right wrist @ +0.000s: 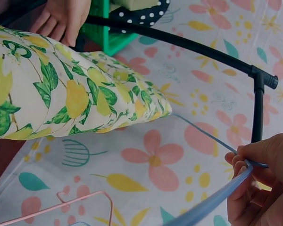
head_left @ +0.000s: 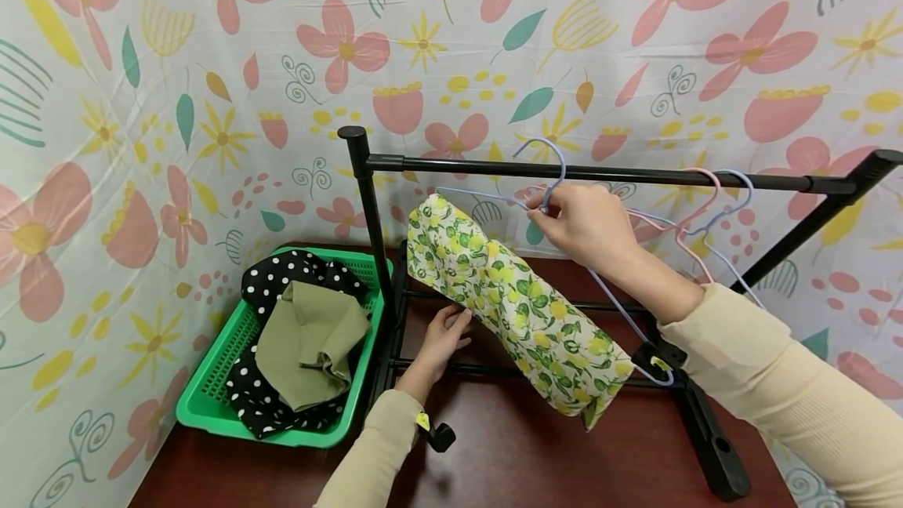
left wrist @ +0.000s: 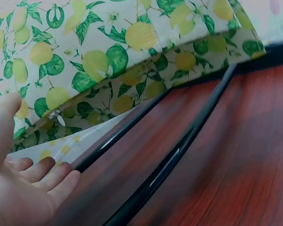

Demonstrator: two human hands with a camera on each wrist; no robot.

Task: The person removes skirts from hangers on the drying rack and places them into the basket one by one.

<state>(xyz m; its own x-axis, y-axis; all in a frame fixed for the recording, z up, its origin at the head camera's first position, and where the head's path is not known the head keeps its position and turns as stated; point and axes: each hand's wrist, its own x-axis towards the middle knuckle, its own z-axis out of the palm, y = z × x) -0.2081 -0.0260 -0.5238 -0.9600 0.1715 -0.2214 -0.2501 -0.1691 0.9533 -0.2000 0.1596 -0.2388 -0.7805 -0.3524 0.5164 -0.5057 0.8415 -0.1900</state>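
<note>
My right hand (head_left: 592,230) pinches the neck of a light blue clothes hanger (right wrist: 205,195) just in front of the black rack's top rail. The hanger's hook curves up above the rail; I cannot tell whether it rests on it. A lemon-print cloth (head_left: 518,308) is draped on the hanger, slanting from upper left to lower right. My left hand (head_left: 443,343) is by the cloth's lower edge, its fingers loose and the palm turned up in the left wrist view. Its thumb is close to the fabric; contact is unclear.
A black garment rack (head_left: 451,166) stands on the dark red table (head_left: 494,453). Pink (head_left: 714,183) and blue (head_left: 748,186) hangers hang at the rail's right. Left, a green basket (head_left: 204,406) contains olive (head_left: 303,335) and black polka-dot (head_left: 282,269) cloths. Floral curtain (head_left: 451,38) lies behind.
</note>
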